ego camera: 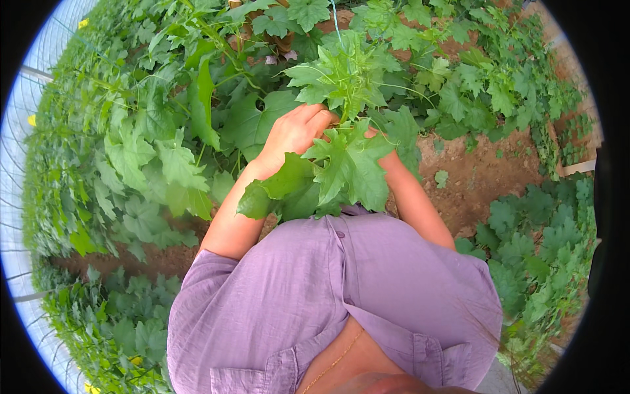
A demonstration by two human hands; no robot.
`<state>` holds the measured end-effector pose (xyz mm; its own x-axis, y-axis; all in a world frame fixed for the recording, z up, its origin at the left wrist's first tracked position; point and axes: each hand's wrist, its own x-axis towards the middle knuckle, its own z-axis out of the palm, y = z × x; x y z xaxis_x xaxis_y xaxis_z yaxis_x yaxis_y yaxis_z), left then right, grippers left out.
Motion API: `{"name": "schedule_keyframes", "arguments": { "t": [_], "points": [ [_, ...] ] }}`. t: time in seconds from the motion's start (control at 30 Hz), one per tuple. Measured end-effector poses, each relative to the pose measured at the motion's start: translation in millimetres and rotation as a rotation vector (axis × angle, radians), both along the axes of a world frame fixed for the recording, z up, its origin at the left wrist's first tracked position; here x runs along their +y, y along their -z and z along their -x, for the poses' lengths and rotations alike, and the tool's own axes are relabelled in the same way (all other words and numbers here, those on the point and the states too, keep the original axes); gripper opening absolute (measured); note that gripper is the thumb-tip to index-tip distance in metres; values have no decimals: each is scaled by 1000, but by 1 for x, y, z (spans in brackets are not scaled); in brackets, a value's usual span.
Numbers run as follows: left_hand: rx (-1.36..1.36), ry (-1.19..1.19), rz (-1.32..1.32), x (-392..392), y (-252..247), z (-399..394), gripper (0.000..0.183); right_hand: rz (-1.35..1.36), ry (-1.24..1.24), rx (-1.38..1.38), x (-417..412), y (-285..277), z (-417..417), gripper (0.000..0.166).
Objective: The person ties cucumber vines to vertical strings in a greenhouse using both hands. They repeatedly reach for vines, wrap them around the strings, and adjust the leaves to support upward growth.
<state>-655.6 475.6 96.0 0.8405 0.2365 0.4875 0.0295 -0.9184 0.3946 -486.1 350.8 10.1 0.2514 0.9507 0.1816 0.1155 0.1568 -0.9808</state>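
Note:
A climbing vine with lobed green leaves rises in front of my chest, its leafy tip [352,74] pale and tendrilled. My left hand [302,129] is at the vine's stem [344,111] just below that tip, its fingers curled in against it. On the far side of the stem is my right hand [372,132], mostly covered by a broad leaf [352,165], so its grip cannot be made out. Above the tip runs a thin light-blue string [336,22]. Larger leaves [290,184] of this plant hang over my forearms.
Dense vines [147,118] fill the left side, and more plants [536,251] grow at the right. Bare brown soil [477,172] shows between the rows. Curved greenhouse film [19,162] with ribs borders the far left. Brownish stakes or stems [283,42] stand among the leaves ahead.

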Motion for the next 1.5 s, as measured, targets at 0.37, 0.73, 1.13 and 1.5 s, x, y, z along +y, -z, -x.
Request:
{"name": "schedule_keyframes", "arguments": {
  "t": [0.37,0.73,1.13,1.5],
  "points": [
    [-79,96,828,16,1,13,28,-14,59,-556,10,-19,12,18],
    [-42,62,1232,11,39,5,17,-152,214,-210,18,-64,10,12],
    [129,-17,1089,4,39,8,17,-137,52,-769,25,-101,13,13],
    [-92,70,1122,-13,69,15,14,-280,-47,71,45,-116,-7,37]
  ]
}}
